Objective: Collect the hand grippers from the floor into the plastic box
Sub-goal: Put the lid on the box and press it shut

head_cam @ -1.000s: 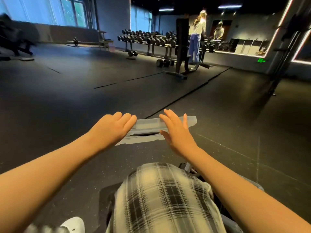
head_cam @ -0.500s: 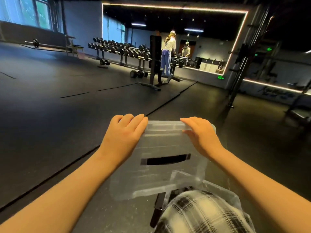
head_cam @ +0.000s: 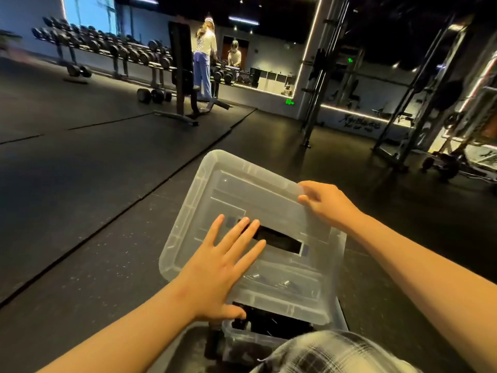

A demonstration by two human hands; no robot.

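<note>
A clear, frosted plastic lid (head_cam: 242, 200) with a dark slot in its middle lies askew over the box (head_cam: 242, 336), which stands on the dark floor (head_cam: 107, 211) just in front of the person. The lid's long axis, like the slot, runs from far left to near right. The left hand (head_cam: 223, 267) presses flat on it, fingers straight and spread. The right hand (head_cam: 325, 203) pinches its far right edge. Black grippers (head_cam: 269, 321) show in the box's uncovered near end.

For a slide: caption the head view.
Left hand flat on clear lid, right hand gripping its corner, over the plastic box.
</note>
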